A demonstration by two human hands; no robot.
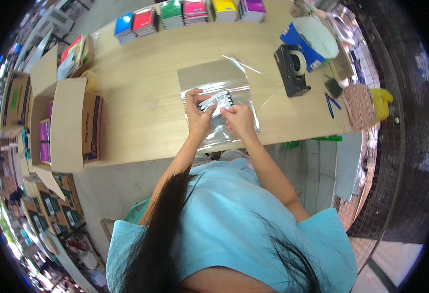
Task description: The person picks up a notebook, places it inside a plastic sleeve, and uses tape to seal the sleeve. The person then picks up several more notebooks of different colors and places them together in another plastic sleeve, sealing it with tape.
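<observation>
Both hands hold a small, shiny white thing with black coil-like loops along its left and right ends; its exact kind cannot be made out. My left hand grips its left side, thumb on top and fingers curled. At its lower right, my right hand pinches the edge between thumb and bent fingers. Beneath them lies a clear plastic bag or sheet, flat on the wooden table near its front edge.
Stacks of colored notebooks line the far edge. An open cardboard box stands left. To the right are a black tape dispenser, a blue box with a plastic bag, blue-handled cutters and a pinkish twine roll.
</observation>
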